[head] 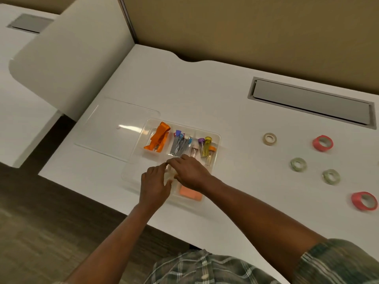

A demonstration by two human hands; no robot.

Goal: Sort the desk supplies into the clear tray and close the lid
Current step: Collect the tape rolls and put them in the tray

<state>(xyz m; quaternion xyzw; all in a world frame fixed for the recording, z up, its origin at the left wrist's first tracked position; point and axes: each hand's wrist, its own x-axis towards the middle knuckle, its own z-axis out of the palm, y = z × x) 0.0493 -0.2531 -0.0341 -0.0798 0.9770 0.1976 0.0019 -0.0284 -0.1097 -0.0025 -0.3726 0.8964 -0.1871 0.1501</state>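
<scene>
With left hand (pixel 155 186) and right hand (pixel 191 173) huddled over the clear tray's (pixel 217 140) near compartments, grip impossible to tell, I'd settle whatever they're placing flat before fetching the tape rolls (pixel 322 142) waiting rightward on the worktop (pixel 205 89).

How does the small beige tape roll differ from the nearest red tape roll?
The small beige tape roll is pale and smaller; the nearest red tape roll is bright and bigger. Beige lies closer to the clear tray than red. Both are rings on the white desk, unsorted.

Lid (pixel 114 128) left of tray (pixel 217 138); tapes (pixel 298 164) right.
</scene>
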